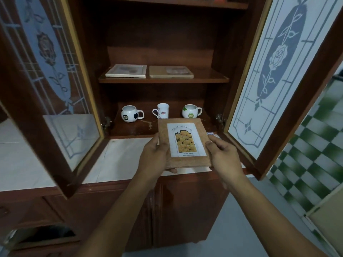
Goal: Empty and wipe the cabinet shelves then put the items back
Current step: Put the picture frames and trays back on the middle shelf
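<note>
Before the cabinet (167,43), hands (155,156) grip a frame (185,143).

- Two bare forearms enter from the bottom edge of the view, one on each side.
- No sleeve, cuff or glove shows on either arm; both are uncovered up to the frame edge.
- The left hand (154,156) wears no ring, watch or bracelet that can be seen.
- The right hand (225,156) is likewise bare at the wrist and on the visible fingers.
- Fingernails look short; the dim light hides finer detail.
- Nothing else of the person is in view.
</note>
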`<action>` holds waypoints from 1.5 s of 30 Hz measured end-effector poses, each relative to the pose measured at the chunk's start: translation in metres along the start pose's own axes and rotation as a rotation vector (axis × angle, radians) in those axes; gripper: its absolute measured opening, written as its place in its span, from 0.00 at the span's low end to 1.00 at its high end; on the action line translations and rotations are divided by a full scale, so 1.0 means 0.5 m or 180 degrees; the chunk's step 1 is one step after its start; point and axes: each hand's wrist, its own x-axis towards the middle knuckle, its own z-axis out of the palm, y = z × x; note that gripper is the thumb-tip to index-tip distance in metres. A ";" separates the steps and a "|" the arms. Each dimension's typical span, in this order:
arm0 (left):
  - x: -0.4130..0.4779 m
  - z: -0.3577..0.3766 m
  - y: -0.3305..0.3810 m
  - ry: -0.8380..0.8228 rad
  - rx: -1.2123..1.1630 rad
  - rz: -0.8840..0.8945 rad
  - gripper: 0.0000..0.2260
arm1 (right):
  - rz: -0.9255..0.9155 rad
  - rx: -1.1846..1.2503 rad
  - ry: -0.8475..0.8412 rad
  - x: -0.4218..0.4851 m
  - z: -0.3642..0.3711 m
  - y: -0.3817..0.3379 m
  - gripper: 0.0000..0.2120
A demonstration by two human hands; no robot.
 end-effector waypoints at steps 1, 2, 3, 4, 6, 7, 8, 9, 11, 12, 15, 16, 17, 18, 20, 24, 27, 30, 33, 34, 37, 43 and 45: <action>0.014 0.016 0.003 0.0006 -0.0005 0.0015 0.14 | -0.0024 0.0002 -0.0018 0.019 -0.011 -0.004 0.13; 0.027 0.032 0.006 0.0014 -0.0016 0.0035 0.14 | -0.0051 0.0005 -0.0035 0.038 -0.022 -0.005 0.13; 0.039 0.045 0.008 0.0033 -0.0027 0.0047 0.14 | -0.0071 0.0019 -0.0052 0.055 -0.033 -0.006 0.13; 0.051 0.056 0.010 0.0053 -0.0039 0.0049 0.14 | -0.0071 0.0055 -0.0082 0.072 -0.040 -0.008 0.12; 0.077 0.074 0.014 0.0066 -0.0051 0.0032 0.14 | -0.0015 0.0113 -0.0118 0.100 -0.048 -0.015 0.13; 0.091 0.081 0.016 0.0059 -0.0043 0.0026 0.14 | 0.0032 0.0151 -0.0128 0.113 -0.050 -0.017 0.14; 0.106 0.087 0.019 0.0043 -0.0039 0.0029 0.13 | 0.0069 0.0190 -0.0129 0.128 -0.053 -0.019 0.14; 0.121 0.092 0.022 0.0026 -0.0038 0.0029 0.13 | 0.0090 0.0207 -0.0104 0.145 -0.055 -0.020 0.14; 0.155 0.102 0.026 -0.0012 -0.0034 0.0015 0.15 | 0.0088 0.0174 0.0003 0.182 -0.061 -0.020 0.13; 0.174 0.107 0.025 -0.0023 -0.0012 0.0015 0.15 | 0.0086 0.0208 0.0048 0.199 -0.063 -0.021 0.13; 0.223 0.111 0.030 -0.0060 0.0198 0.0107 0.15 | 0.0118 0.0300 0.0080 0.240 -0.059 -0.030 0.12; 0.240 0.113 0.034 -0.0073 0.0242 0.0155 0.15 | 0.0109 0.0350 0.0098 0.252 -0.059 -0.039 0.12; 0.255 0.115 0.040 -0.0082 0.0278 0.0180 0.15 | 0.0124 0.0404 0.0133 0.264 -0.059 -0.049 0.13; 0.270 0.117 0.048 -0.0079 0.0331 0.0207 0.14 | 0.0138 0.0417 0.0174 0.279 -0.060 -0.059 0.13; 0.302 0.124 0.065 -0.0050 0.0461 0.0283 0.13 | 0.0092 0.0420 0.0229 0.309 -0.063 -0.080 0.12; 0.378 0.141 0.107 -0.0067 0.0699 0.0586 0.12 | -0.0022 0.0395 0.0254 0.378 -0.074 -0.122 0.09; 0.449 0.153 0.140 -0.0003 0.0975 0.0727 0.12 | -0.0168 0.0268 0.0237 0.438 -0.080 -0.157 0.09; 0.515 0.167 0.167 0.0010 0.1223 0.0710 0.10 | -0.0213 0.0206 0.0181 0.500 -0.079 -0.184 0.09; 0.576 0.179 0.183 0.0102 0.1522 0.0726 0.11 | -0.0203 0.0154 0.0110 0.555 -0.074 -0.207 0.11; 0.598 0.184 0.189 0.0143 0.1661 0.0730 0.13 | -0.0190 0.0125 0.0103 0.579 -0.074 -0.214 0.12; 0.656 0.190 0.210 0.0172 0.2132 0.0734 0.14 | -0.0112 -0.0033 0.0057 0.637 -0.067 -0.237 0.12; 0.759 0.192 0.248 0.0092 0.2547 0.0711 0.19 | 0.0046 -0.0268 0.0125 0.739 -0.030 -0.271 0.08; 0.787 0.194 0.256 0.0019 0.2774 0.0709 0.19 | 0.0024 -0.0384 0.0159 0.759 -0.016 -0.284 0.08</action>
